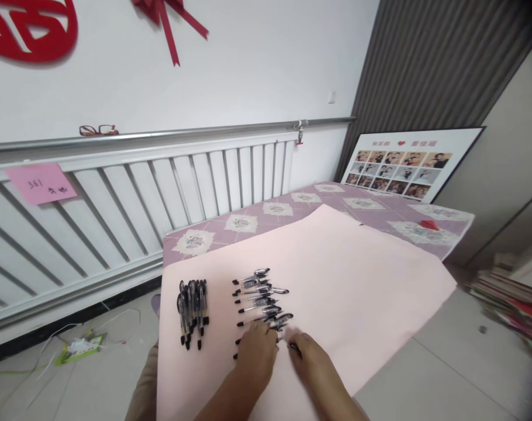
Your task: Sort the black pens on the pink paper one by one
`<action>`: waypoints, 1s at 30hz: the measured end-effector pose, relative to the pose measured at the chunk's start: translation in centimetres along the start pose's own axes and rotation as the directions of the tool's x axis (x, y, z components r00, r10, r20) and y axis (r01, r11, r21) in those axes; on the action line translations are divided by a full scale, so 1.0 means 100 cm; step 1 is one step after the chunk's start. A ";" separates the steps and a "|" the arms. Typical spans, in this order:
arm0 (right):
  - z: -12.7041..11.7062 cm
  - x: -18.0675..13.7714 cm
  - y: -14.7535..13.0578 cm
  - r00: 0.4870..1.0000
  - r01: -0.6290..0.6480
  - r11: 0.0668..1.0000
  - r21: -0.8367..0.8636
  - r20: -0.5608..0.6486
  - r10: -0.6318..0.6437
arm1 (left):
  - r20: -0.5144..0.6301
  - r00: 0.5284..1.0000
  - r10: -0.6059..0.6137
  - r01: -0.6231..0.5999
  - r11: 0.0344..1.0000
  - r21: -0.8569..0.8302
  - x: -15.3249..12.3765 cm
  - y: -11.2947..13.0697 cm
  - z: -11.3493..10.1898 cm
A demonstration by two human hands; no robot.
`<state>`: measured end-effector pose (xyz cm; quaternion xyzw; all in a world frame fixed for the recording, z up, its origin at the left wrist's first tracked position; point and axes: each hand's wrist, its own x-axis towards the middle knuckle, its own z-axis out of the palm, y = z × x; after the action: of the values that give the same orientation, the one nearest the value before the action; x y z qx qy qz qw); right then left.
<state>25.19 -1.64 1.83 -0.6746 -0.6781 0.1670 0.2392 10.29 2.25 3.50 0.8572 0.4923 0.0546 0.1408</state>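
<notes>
My left hand [258,349] is closed at the near end of a column of clear pens with black caps [261,302]. Its curled fingers seem to pinch a pen, mostly hidden under them. Close by on the right, my right hand [310,354] is closed around a black-ended pen [294,349], of which only a short dark part shows. A small pale piece lies between the two hands, too blurred to make out. The column's pens lie sideways, roughly parallel, with their clips to the right. Farther left, a bunch of similar pens [192,310] lies heaped lengthwise.
Pink paper [358,280] covers most of the table, over a purple patterned tablecloth [277,209]. Behind it runs a white radiator [147,190] with a pink note [41,183]. A photo board [393,164] leans at the back right. A power strip [80,347] with cables lies on the floor.
</notes>
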 end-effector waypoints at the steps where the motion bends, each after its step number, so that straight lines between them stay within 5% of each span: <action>1: -0.001 0.000 -0.001 1.000 -0.001 1.000 -0.007 0.009 0.001 | -0.008 1.000 -0.005 0.005 1.000 -0.007 -0.004 -0.003 -0.002; 13: -0.007 -0.002 -0.012 0.995 0.003 1.000 -0.007 0.101 -0.003 | -0.105 0.988 -0.112 0.101 0.990 -0.098 -0.053 -0.043 -0.016; 20: 0.011 -0.001 -0.032 0.989 0.118 0.992 0.040 0.088 -0.121 | -0.074 0.987 -0.142 0.137 0.988 -0.078 -0.049 -0.044 -0.011; 30: 0.013 -0.001 -0.040 0.997 0.073 0.985 0.154 -0.036 -0.069 | -0.105 0.986 -0.127 0.119 0.989 -0.084 -0.042 -0.044 -0.005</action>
<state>21.08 -1.74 2.93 -0.6317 -0.6829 0.2006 0.3071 4.32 0.83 2.90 0.8148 0.5487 0.1119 0.1499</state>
